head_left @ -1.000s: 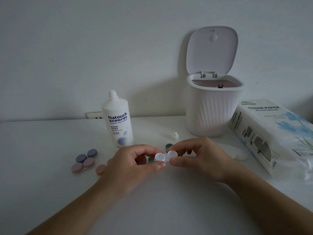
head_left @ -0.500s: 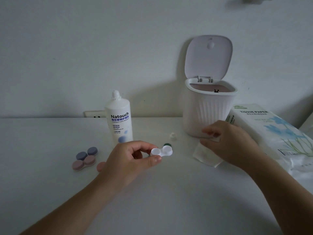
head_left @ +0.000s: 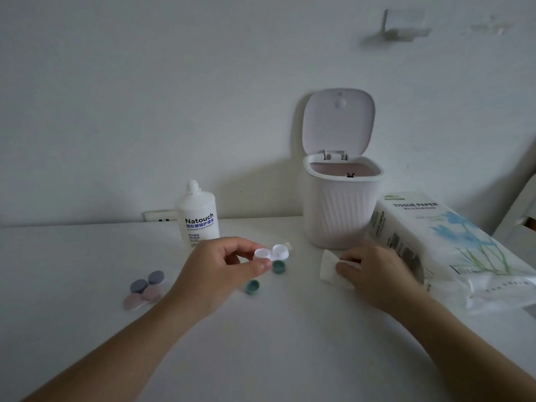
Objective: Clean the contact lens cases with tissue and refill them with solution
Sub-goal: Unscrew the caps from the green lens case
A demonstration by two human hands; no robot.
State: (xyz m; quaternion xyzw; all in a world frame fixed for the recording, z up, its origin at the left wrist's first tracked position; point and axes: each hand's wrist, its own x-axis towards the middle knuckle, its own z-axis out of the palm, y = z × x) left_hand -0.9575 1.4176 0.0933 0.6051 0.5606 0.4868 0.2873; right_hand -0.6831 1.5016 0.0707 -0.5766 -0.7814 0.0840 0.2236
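The white lens case [head_left: 272, 253] is pinched at its near well by the left hand [head_left: 220, 271], lifted over two teal caps [head_left: 279, 267]. The right hand [head_left: 374, 274] closes on a tissue [head_left: 329, 266], seemingly flat on the table [head_left: 87, 329] just beside the tissue pack [head_left: 452, 242].

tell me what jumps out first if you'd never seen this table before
The left hand holds an open white lens case above two loose teal caps, while the right hand pinches a tissue lying on the table. Behind them stands a white bin with its lid flipped up.
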